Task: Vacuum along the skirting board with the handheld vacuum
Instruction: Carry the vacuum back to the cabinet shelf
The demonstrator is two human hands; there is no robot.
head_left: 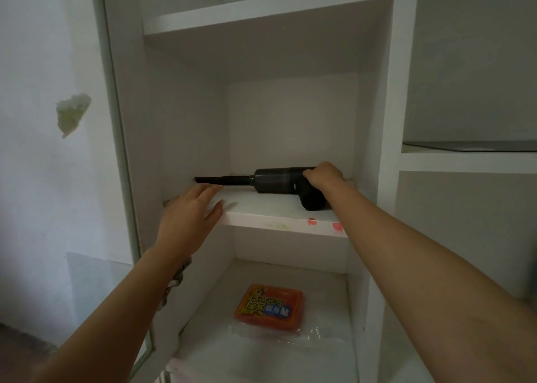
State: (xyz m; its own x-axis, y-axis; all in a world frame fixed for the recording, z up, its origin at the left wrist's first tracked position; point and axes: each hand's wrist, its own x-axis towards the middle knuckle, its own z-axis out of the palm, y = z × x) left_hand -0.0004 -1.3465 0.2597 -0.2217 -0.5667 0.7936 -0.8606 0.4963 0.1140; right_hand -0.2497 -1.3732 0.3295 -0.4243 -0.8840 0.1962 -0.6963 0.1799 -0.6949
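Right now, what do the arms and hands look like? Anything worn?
Both arms are bare as far as the frame shows, with no sleeves in view. The left hand and right hand are ungloved, with no ring or watch visible. A small jagged grey shape sits by the left wrist; I cannot tell whether it is a bracelet or part of the cabinet edge.

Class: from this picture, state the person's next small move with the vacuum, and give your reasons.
Likely lift the vacuum off the shelf: the right hand grips its body while it lies there, and the open left hand is near the nozzle.
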